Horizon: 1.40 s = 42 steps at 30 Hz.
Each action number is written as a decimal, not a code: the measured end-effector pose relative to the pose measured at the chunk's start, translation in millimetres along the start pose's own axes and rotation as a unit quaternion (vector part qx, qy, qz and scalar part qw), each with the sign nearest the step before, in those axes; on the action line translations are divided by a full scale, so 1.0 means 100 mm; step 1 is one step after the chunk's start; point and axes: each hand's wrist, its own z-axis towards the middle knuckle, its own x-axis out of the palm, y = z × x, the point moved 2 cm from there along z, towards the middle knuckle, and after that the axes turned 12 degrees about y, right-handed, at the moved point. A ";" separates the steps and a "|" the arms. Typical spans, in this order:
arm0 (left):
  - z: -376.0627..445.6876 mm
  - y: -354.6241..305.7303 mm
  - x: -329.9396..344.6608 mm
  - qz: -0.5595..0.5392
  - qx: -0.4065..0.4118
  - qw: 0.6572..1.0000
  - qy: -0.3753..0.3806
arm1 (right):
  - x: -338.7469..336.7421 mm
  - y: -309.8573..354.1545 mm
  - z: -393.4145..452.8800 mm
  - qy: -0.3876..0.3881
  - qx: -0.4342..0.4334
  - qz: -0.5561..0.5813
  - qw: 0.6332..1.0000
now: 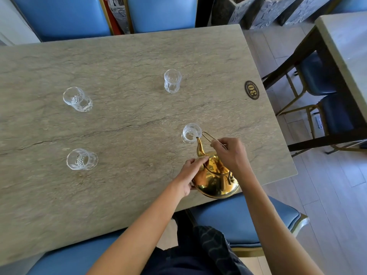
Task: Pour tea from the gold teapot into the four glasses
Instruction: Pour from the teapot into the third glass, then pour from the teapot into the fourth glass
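Clear cut glasses stand well apart across the stone table (123, 62): two at my left (77, 99) (82, 159), one farther off (172, 80), and a near-right glass (191, 133) with the spout tip at its rim. My left hand (190, 173) presses fingers on the lid of the gold teapot (215, 178), tilted toward that glass, while my right hand (230, 153) pinches its thin wire handle. Beyond, an oval number plaque (252, 89) sits near the table's right edge.

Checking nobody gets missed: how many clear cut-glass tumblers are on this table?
4: far left, near left, far middle, and one at the gold teapot spout. None appear hidden.
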 end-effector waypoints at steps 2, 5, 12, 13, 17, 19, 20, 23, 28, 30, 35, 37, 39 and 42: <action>-0.01 -0.01 -0.04 -0.001 0.008 1.000 -0.001 | 0.02 -0.05 -0.05 0.001 0.007 0.018 1.000; -0.04 -0.03 -0.07 -0.001 0.025 1.000 -0.001 | 0.03 -0.10 -0.15 0.005 0.017 0.058 0.998; -0.28 -0.19 -0.01 0.015 0.053 0.998 0.031 | -0.22 0.06 -0.34 -0.008 -0.020 0.097 0.995; -0.33 -0.22 0.01 0.014 0.058 0.998 0.035 | -0.29 0.12 -0.35 -0.008 -0.033 0.093 0.995; -0.46 -0.47 0.07 0.010 0.095 0.994 0.044 | -0.56 0.45 -0.36 0.002 -0.087 0.076 0.993; -0.51 -0.67 0.07 0.009 0.115 0.992 0.048 | -0.68 0.63 -0.33 0.008 -0.108 0.062 0.992; -0.53 -0.78 0.07 0.011 0.124 0.991 0.050 | -0.74 0.73 -0.30 0.005 -0.118 0.051 0.992; -0.57 -1.13 0.08 0.023 0.150 0.988 0.041 | -0.90 0.98 -0.18 -0.019 -0.145 0.026 0.989; -0.51 -1.71 0.02 0.039 0.183 0.982 0.026 | -1.05 1.26 0.20 -0.043 -0.176 0.028 0.983; -0.44 -1.94 -0.05 0.037 0.196 0.980 0.014 | -1.08 1.34 0.40 -0.041 -0.185 0.036 0.981; -0.18 -2.32 -0.15 0.023 0.199 0.980 -0.007 | -1.10 1.53 0.94 -0.014 -0.181 0.015 0.983; -0.04 -2.40 -0.17 0.008 0.193 0.981 -0.007 | -1.10 1.58 1.15 -0.006 -0.176 -0.009 0.984; 0.10 -2.44 -0.20 -0.010 0.183 0.983 -0.010 | -1.07 1.60 1.35 -0.003 -0.164 -0.039 0.986; 0.30 -2.48 -0.25 -0.038 0.165 0.985 -0.016 | -0.99 1.59 1.66 0.014 -0.159 -0.064 0.985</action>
